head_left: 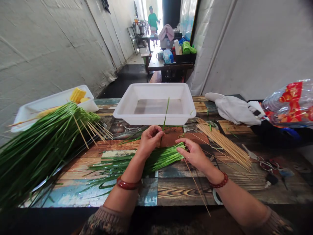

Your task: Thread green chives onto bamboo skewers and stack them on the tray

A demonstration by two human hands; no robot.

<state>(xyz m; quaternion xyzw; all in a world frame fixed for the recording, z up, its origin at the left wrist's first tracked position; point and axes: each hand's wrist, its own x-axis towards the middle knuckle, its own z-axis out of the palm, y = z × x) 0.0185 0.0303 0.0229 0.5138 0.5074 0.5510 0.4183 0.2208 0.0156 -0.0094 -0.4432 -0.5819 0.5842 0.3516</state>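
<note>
My left hand (151,138) is closed in a pinch on a single thin green blade (166,112), which points upward. Under that wrist lies a bunch of garlic chives (161,160), its leaves spreading left across the table. At the pale cut ends of the bunch, my right hand (193,152) has its fingers closed around the stems. A bamboo skewer (197,186) slants from beneath those fingers toward the table's front edge; how it meets the chives is hidden. To the right lies a pile of loose skewers (225,145).
A white plastic tub (154,121) stands beyond my hands. At left, a large heap of skewered chives (41,143) lies before a white tray (94,106) with yellow corn pieces (77,95). Scissors (266,165), a grey-white cap (232,107) and a plastic bag (290,102) are at right. A person (153,20) stands far back.
</note>
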